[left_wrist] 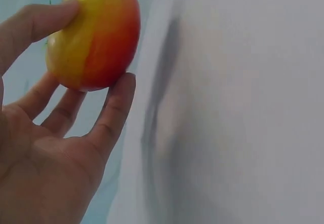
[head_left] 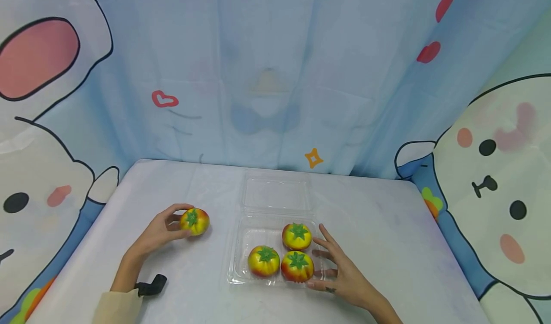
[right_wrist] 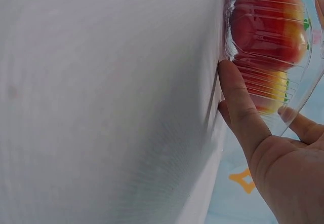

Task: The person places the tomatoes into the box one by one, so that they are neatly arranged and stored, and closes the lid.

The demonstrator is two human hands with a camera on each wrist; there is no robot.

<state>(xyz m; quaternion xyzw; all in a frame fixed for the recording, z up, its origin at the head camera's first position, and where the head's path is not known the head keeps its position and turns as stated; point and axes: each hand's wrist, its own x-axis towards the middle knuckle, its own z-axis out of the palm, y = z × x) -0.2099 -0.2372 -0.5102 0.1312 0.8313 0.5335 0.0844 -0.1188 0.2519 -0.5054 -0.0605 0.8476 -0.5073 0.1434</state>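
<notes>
My left hand holds a yellow-and-red tomato with a green leafy top, thumb on one side and fingers on the other. In the left wrist view the same tomato shows its smooth red side. A clear plastic clamshell box lies open to the right, its lid folded back. Three similar tomatoes sit in it: one at back right, one at front right, one at front left. My right hand rests its spread fingers along the box's right side, touching the ribbed wall.
A white cloth covers the table. Behind it hangs a blue curtain with cartoon prints, also along both sides. A black strap mount is on my left wrist, above a beige sleeve.
</notes>
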